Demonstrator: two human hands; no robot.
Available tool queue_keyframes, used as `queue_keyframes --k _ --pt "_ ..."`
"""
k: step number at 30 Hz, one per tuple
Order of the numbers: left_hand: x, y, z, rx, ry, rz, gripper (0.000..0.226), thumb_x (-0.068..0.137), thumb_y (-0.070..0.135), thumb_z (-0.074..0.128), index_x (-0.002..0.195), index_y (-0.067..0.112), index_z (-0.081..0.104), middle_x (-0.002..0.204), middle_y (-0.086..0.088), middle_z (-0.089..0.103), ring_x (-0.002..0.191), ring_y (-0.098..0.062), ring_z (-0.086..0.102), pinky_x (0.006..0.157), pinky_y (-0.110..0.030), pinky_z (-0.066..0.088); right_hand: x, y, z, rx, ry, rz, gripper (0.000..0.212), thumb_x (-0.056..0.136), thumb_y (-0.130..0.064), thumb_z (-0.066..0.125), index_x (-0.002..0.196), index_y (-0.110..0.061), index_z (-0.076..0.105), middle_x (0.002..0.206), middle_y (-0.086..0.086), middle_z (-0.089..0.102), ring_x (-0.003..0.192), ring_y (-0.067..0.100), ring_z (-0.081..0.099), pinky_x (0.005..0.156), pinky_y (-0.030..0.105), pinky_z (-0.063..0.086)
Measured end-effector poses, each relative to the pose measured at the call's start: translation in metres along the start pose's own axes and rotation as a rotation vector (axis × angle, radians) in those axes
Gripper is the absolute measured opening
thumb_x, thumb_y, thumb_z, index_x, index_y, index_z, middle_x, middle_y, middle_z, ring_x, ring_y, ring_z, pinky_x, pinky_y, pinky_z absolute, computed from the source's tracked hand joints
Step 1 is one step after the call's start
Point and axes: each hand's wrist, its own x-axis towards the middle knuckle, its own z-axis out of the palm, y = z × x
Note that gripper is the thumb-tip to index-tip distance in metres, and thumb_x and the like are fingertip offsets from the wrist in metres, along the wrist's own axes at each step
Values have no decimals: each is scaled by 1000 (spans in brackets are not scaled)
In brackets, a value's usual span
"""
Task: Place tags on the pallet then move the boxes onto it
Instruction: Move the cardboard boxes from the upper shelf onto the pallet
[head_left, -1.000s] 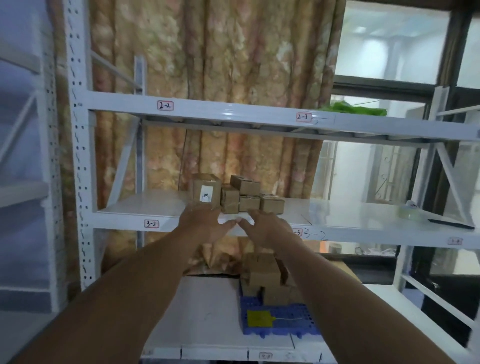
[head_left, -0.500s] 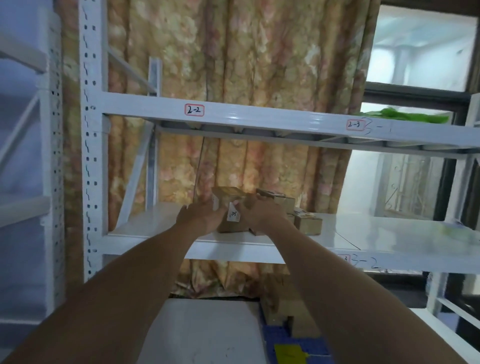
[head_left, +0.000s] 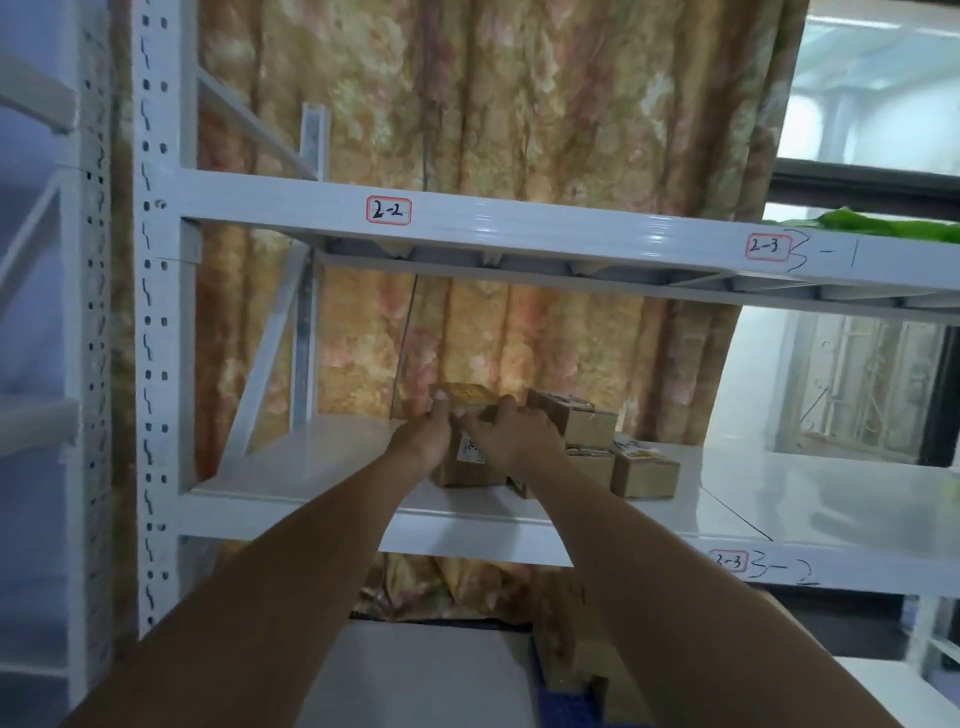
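Cardboard box (head_left: 464, 472) stands on the middle shelf (head_left: 311, 467), gripped at its top edges by the left hand (head_left: 422, 441) and right hand (head_left: 511, 440), smaller boxes (head_left: 644, 470) stacked just beside it, blue pallet (head_left: 566, 709) on the shelf below.

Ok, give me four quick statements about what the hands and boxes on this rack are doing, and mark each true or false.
1. The left hand and right hand both grip one cardboard box. True.
2. That box sits on the blue pallet. False: it is up at the middle shelf; the pallet lies below.
3. A white label is on its front. True.
4. The other boxes stand to its left. False: they are on its right.
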Motion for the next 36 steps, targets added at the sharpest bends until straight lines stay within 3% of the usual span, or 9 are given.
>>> queue_keyframes --k 6,11,18,21,24,27,29,32,36 --pt "-8 0 -1 -186 119 26 70 100 64 16 128 21 63 125 -14 63 109 -34 60 92 -39 48 -4 -9 -5 163 47 89 124 67 -96 41 154 -10 22 156 19 36 144 39 29 112 52 31" --pt "-26 -2 -11 -300 221 155 53 102 57 34 111 25 76 117 -10 70 107 -32 63 97 -45 51 -12 -14 -8 169 146 95 105 67 -91 50 136 -12 37 137 16 54 129 38 46 101 47 39" --pt "-47 2 -21 -283 273 349 34 100 41 55 99 17 79 89 -2 72 89 -21 68 81 -38 56 -37 -23 -14 699 144 237 121 48 -92 65 137 -16 34 119 5 62 102 27 65 86 44 57" --pt "-55 7 -12 -301 265 451 24 98 30 61 109 16 77 98 2 73 95 -14 66 77 -26 54 -41 -12 -19 836 249 277 100 48 -79 75 121 -13 57 100 1 71 85 21 72 73 41 62" --pt "-61 12 8 -372 312 385 29 90 31 71 116 19 70 107 7 69 97 -12 64 76 -23 50 -60 7 -26 939 336 267 51 60 -59 82 93 -21 74 82 -3 76 73 15 74 63 35 59" --pt "-74 21 31 -613 136 171 48 75 55 77 114 27 69 109 6 73 99 -18 68 88 -41 57 -86 30 -37 1031 334 316 63 64 -57 81 108 -17 61 99 -2 71 84 14 68 65 33 53" --pt "-91 31 45 -731 -4 112 33 79 49 78 104 28 71 102 5 75 96 -19 70 87 -44 58 -103 46 -48 1049 296 340 72 73 -55 78 123 -13 47 110 -1 62 93 14 60 65 28 45" --pt "-120 49 64 -777 -61 127 21 81 36 81 98 25 74 95 4 78 91 -22 73 85 -47 60 -127 78 -70 1004 234 323 82 78 -54 74 142 -14 43 120 0 56 105 20 56 81 31 45" --pt "-160 74 99 -740 -49 175 18 78 35 83 91 25 76 93 6 78 90 -18 74 86 -46 60 -166 123 -106 824 259 260 73 80 -63 67 133 -15 54 121 0 64 103 20 61 77 32 45"
